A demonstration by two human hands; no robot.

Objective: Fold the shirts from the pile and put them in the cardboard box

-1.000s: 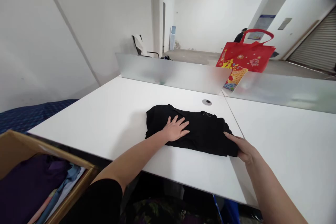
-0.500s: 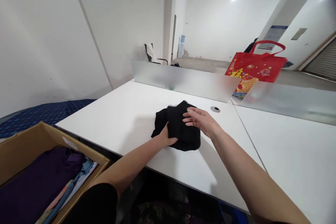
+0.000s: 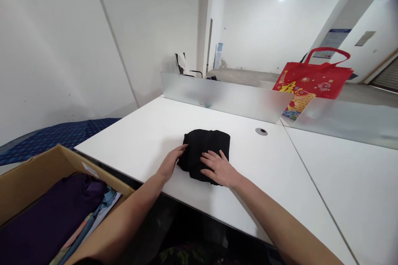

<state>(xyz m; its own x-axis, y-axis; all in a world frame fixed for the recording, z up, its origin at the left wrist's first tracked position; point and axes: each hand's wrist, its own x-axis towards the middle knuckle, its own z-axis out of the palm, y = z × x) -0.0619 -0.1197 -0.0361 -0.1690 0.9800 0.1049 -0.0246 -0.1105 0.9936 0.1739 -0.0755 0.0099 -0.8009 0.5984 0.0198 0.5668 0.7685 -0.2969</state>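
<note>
A folded black garment [image 3: 207,143] lies as a compact bundle on the white desk [image 3: 149,132]; its exact kind does not show. My right hand [image 3: 217,168] rests on top of it near the front right, fingers spread and flat. At the bundle's left side, my left hand [image 3: 171,162] touches the edge with outstretched fingers. Neither hand grips the cloth.
An open cardboard box [image 3: 66,155] with folded clothes [image 3: 52,211] stands at the left by the desk edge. Frosted dividers [image 3: 224,97] run along the back. Behind them is a red bag [image 3: 314,78]. A cable grommet [image 3: 261,131] sits in the desktop.
My left hand has let go of the garment's front and moved to its left side. My right hand has come down flat on it. The raised cloth now lies flatter and squarer.
</note>
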